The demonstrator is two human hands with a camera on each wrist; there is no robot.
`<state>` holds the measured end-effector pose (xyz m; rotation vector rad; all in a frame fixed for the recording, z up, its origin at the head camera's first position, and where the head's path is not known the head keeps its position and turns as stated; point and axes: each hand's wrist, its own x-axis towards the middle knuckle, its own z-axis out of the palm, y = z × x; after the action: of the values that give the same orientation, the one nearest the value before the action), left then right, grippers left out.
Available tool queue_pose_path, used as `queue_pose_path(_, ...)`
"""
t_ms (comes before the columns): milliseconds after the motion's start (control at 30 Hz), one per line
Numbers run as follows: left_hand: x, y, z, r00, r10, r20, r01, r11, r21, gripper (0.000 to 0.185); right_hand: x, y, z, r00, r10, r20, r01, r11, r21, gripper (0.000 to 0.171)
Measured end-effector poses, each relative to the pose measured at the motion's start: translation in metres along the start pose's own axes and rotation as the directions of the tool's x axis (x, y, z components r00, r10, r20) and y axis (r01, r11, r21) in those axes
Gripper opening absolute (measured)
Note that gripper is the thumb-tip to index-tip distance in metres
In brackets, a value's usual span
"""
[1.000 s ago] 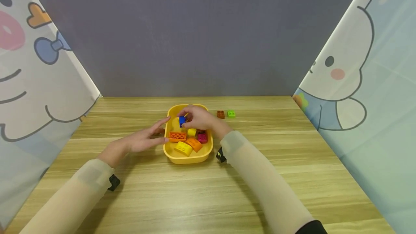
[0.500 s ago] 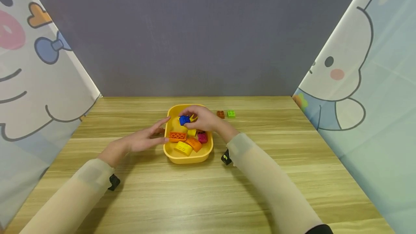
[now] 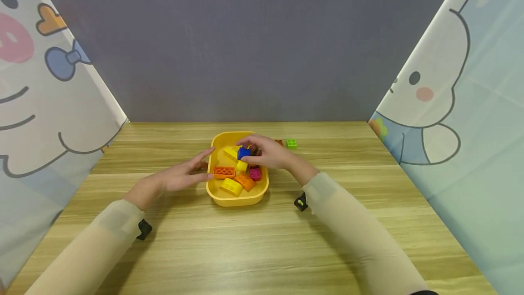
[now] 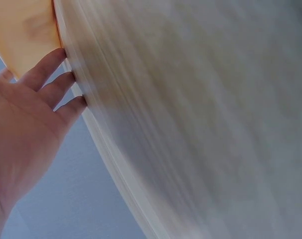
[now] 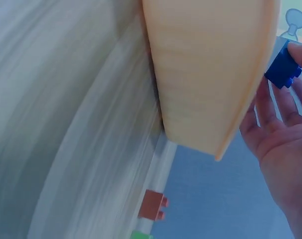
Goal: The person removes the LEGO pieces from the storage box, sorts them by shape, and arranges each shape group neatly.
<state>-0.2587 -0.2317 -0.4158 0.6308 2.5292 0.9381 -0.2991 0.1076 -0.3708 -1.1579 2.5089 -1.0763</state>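
Note:
A yellow bowl [image 3: 217, 188] stands mid-table with several bricks in it: orange [image 3: 223, 172], yellow [image 3: 231, 187] and magenta [image 3: 255, 174] ones. Above the bowl's far right part, my right hand [image 3: 266, 151] pinches a small blue brick [image 3: 243, 152], which also shows at my fingertips in the right wrist view [image 5: 282, 70]. My left hand [image 3: 180, 175] lies flat with straight fingers touching the bowl's left wall [image 4: 26, 35] and holds nothing.
A green brick [image 3: 291, 143] and a brown brick [image 5: 153, 204] lie on the wooden table [image 3: 245, 240] right of the bowl, the brown one partly hidden by my right hand in the head view. Cartoon-printed panels stand on both sides, a grey wall behind.
My right hand has carried the blue brick rightward and slightly up from the bowl's middle toward its right rim. The left hand has stayed against the bowl.

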Motion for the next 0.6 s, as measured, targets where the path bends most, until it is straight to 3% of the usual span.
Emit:
queue_pose_path(300, -0.001, 0.001, 0.000, 1.000, 0.002, 0.000, -0.002, 1.000, -0.011, 0.090, -0.028, 0.009, -0.010, 0.999, -0.018, -0.034, 0.020, 0.999, 0.045, 0.043)
queue_pose_path(600, -0.001, 0.000, -0.001, 1.000, 0.000, 0.001, 0.000, 1.000, 0.000, 0.090, -0.064, 0.031, -0.034, 0.992, 0.082, -0.101, -0.074, 0.994, 0.074, 0.043)
